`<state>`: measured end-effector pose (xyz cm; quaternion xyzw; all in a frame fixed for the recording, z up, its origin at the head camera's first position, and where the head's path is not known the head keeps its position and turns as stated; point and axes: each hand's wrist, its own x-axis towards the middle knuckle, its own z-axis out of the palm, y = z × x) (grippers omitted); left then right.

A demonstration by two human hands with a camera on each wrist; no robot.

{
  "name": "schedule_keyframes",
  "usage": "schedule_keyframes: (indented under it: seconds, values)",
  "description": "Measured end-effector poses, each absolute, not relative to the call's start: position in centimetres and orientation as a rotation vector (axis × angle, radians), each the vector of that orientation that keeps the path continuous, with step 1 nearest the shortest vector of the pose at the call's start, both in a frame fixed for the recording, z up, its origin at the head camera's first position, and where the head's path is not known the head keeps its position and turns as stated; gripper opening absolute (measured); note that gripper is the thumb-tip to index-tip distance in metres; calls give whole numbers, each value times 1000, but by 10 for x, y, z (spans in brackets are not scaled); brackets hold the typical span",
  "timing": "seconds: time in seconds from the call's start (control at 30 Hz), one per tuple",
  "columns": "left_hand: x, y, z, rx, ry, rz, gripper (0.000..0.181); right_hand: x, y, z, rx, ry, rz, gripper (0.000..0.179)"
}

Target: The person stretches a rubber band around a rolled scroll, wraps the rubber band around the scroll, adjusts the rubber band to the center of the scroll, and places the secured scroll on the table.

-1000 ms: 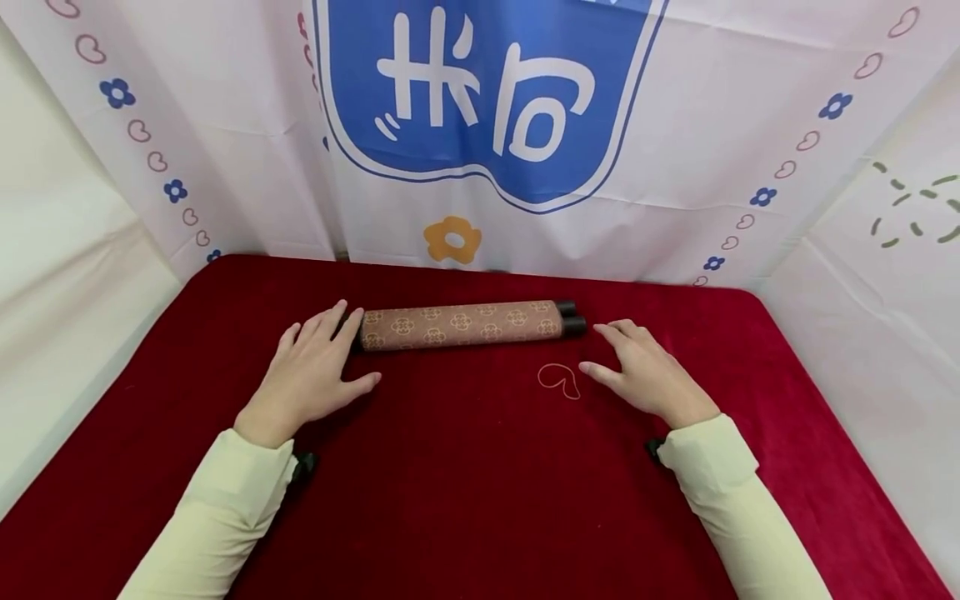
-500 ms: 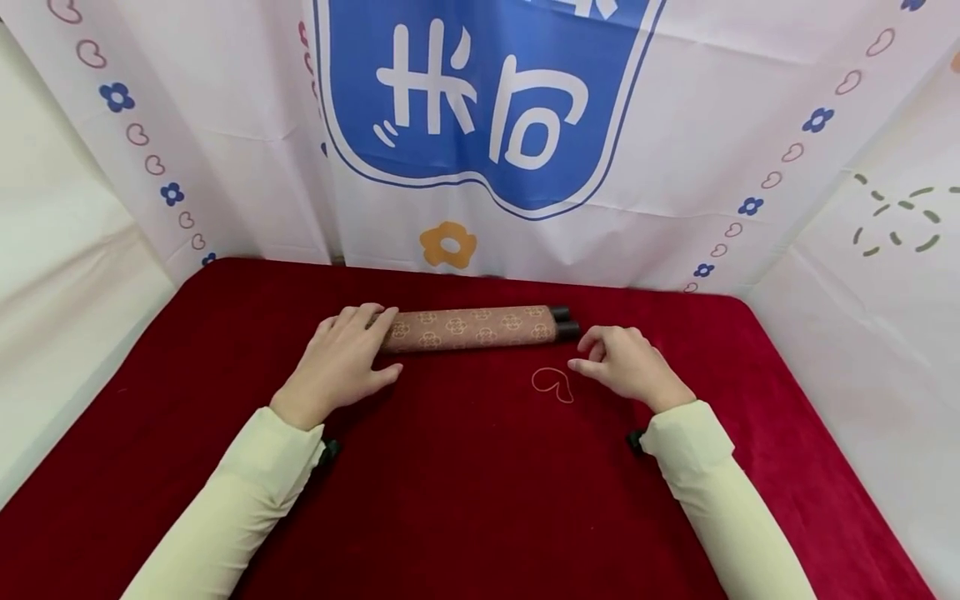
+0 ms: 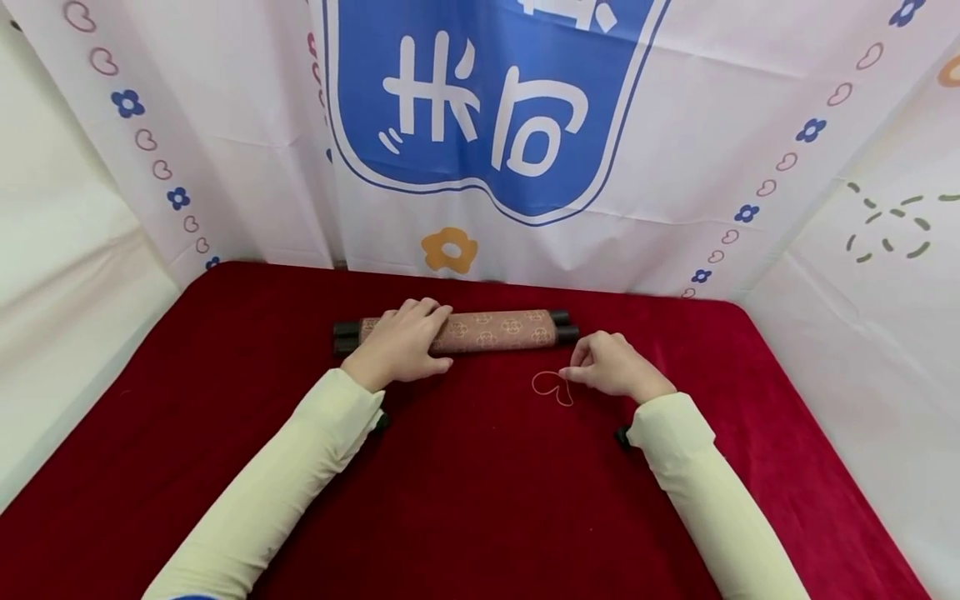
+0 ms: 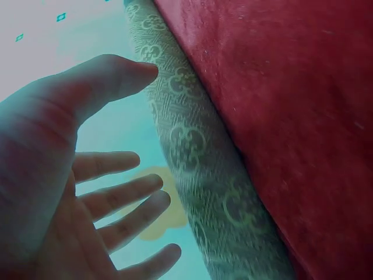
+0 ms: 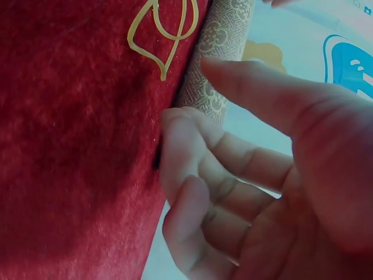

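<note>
Red cloth [image 3: 487, 483] fills the table; patterned scroll [image 3: 498, 331] lies across it near the back — left part hidden by the left hand [image 3: 402, 343], whose fingers spread loosely, contact unclear. Right hand [image 3: 611, 364] has bent fingers beside a thin loop [image 5: 176, 38] — can't tell whether they pinch it.

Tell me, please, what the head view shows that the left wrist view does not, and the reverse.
Only the head view: the right hand, the thin yellowish looped band and paired black rod ends. Only the left wrist view: the palm side of the left hand. Both: that hand, the brown cylindrical roll with gold flower motifs, the red velvety cloth and an orange printed flower.
</note>
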<state>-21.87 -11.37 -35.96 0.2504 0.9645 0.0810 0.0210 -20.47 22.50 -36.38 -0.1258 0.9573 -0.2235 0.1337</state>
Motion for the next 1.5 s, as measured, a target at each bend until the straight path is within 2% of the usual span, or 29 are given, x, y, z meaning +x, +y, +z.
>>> schedule_keyframes:
  seconds: [0.47,0.83,1.07,1.33,1.5]
  values:
    - [-263,-76,-375,658,2833,282,75,-211,215,-372,-322,2722,-553,22]
    - [-279,-53,-373,585,2780,240,90,-217,212,-368,-298,2664,-513,22]
    - [-284,-35,-376,609,2774,231,90,-217,211,-370,-295,2634,-523,20]
    - [-283,-16,-385,530,2885,138,79,-215,214,-370,-301,2627,-568,17]
    - [-284,-7,-390,501,2925,71,62,-208,222,-367,-330,2622,-664,13]
